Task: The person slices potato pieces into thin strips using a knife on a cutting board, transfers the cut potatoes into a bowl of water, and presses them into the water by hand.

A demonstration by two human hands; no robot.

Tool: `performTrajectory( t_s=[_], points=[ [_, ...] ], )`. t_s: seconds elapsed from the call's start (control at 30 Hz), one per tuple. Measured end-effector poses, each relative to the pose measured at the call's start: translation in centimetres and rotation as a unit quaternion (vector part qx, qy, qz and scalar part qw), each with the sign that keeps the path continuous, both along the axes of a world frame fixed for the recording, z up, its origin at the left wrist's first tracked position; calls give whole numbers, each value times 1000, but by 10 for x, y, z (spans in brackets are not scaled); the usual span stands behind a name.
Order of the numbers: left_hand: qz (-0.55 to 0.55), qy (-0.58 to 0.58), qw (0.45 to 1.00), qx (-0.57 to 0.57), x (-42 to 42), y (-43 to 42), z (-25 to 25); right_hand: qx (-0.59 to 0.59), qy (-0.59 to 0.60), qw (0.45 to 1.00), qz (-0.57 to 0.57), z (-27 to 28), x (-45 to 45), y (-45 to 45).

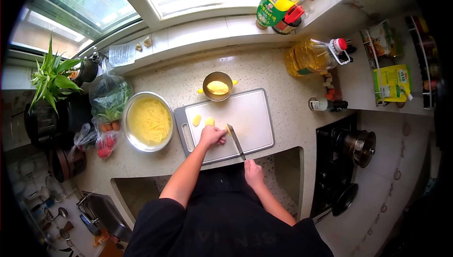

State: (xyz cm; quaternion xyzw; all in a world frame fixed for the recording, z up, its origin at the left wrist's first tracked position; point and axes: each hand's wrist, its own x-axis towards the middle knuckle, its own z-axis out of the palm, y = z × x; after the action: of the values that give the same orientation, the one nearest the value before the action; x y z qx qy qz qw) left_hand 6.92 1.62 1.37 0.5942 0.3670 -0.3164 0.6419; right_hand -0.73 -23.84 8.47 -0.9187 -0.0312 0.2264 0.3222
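Observation:
On the white cutting board (255, 115) with a grey rim, my left hand (213, 136) is closed, its curled fingertips pressed on a small piece of potato (228, 129). Right beside that piece stands the blade of a kitchen knife (236, 142). My right hand (254, 173) grips the knife's handle near the counter's front edge. Two pale yellow potato pieces lie on the board: a slice (196, 120) at the left and a chunk (209, 121) just beyond my left hand. Most of the held piece is hidden by my fingers.
A metal bowl (127, 136) of potato strips stands left of the board. Behind it, a small pot (208, 78) with yellow handles holds peeled potato. Bagged greens (112, 97) sit far left. An oil jug (306, 58) and a bottle (325, 104) stand right, near the stove (325, 162).

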Motion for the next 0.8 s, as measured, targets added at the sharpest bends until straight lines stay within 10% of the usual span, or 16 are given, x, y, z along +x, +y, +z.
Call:
performTrajectory(
  t_s=[0.8],
  points=[
    [1,9,1000,2,3,0,4,-3,4,1000,-3,3,1,2]
  ],
)
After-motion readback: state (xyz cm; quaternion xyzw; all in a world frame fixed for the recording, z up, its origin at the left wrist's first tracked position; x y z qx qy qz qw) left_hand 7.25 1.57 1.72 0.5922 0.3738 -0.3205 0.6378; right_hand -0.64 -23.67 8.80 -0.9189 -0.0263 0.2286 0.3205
